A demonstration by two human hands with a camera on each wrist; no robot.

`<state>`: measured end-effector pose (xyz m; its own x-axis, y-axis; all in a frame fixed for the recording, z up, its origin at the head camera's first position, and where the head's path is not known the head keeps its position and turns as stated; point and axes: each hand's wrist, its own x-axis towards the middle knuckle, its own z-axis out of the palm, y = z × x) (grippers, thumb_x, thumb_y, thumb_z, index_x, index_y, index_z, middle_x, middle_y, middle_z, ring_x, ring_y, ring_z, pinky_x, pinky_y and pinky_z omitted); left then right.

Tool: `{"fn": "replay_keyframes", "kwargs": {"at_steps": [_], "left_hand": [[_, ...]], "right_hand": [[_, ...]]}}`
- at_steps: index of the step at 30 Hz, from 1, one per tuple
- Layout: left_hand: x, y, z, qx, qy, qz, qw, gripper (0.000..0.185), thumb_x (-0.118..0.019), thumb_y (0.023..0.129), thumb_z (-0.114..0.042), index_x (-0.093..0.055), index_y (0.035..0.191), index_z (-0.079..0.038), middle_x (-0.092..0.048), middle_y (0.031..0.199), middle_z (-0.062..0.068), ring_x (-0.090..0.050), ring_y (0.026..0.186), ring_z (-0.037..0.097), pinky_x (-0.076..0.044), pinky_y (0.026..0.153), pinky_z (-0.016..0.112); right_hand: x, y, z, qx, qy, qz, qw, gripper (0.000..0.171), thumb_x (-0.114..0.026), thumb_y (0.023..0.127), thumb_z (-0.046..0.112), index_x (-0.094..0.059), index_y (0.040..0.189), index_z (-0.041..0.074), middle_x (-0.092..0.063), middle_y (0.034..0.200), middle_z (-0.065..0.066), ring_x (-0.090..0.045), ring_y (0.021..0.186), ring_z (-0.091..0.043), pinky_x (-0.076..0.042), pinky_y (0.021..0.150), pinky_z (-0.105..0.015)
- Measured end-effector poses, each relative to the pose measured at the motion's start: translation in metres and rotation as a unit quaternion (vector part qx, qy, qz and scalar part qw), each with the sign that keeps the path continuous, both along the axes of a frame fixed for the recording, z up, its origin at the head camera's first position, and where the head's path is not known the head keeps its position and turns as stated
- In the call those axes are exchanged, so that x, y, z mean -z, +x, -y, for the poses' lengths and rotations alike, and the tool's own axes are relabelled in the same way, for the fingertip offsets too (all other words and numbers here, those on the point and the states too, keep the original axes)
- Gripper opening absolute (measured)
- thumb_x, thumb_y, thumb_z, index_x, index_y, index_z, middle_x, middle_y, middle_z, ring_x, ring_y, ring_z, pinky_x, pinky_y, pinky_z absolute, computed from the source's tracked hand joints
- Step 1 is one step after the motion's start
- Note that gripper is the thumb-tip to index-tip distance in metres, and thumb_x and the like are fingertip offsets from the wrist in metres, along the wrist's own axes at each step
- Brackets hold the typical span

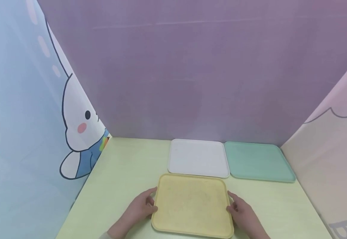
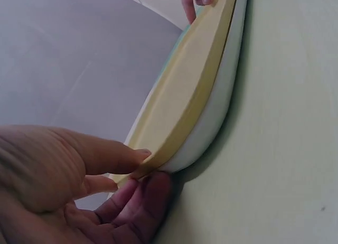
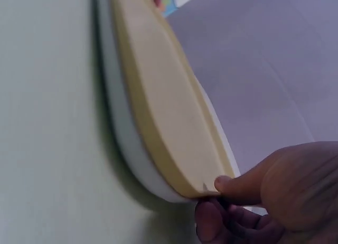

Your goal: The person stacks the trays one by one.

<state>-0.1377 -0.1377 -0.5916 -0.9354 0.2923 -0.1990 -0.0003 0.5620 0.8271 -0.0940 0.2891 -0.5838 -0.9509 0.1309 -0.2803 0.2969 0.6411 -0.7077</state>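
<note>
A yellow rectangular tray (image 1: pixel 192 205) lies face up, close over the near part of the table, between my two hands. My left hand (image 1: pixel 139 206) pinches its left edge, thumb on the rim and fingers curled beneath. On the opposite edge, my right hand (image 1: pixel 243 215) grips in the same way. Both wrist views show a pale whitish layer (image 2: pixel 211 125) directly under the yellow rim, with a shadow below it on the table. Just behind stands a white tray (image 1: pixel 198 157), and to its right a green tray (image 1: pixel 259 161).
The pale yellow-green table (image 1: pixel 131 159) meets a purple curtain (image 1: pixel 197 73) at the back. A blue cartoon-printed sheet (image 1: pixel 21 99) hangs on the left. On the right, a pale printed sheet (image 1: pixel 334 159) borders the table close to the green tray.
</note>
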Motion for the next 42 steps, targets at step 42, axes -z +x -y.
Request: {"fn": "replay_keyframes", "kwargs": {"at_steps": [42], "left_hand": [[-0.013,-0.004,0.007,0.105,-0.042,0.042,0.9928,0.095,-0.076,0.101,-0.039,-0.024,0.173,-0.006,-0.067,0.082,-0.002,-0.06,0.065,0.014,-0.05,0.055,0.026]], "right_hand": [[0.001,0.006,0.007,-0.081,0.08,0.009,0.993,0.074,-0.064,0.109,0.031,-0.03,0.168,0.002,-0.081,0.109,-0.01,-0.076,0.096,-0.029,-0.064,0.091,-0.055]]}}
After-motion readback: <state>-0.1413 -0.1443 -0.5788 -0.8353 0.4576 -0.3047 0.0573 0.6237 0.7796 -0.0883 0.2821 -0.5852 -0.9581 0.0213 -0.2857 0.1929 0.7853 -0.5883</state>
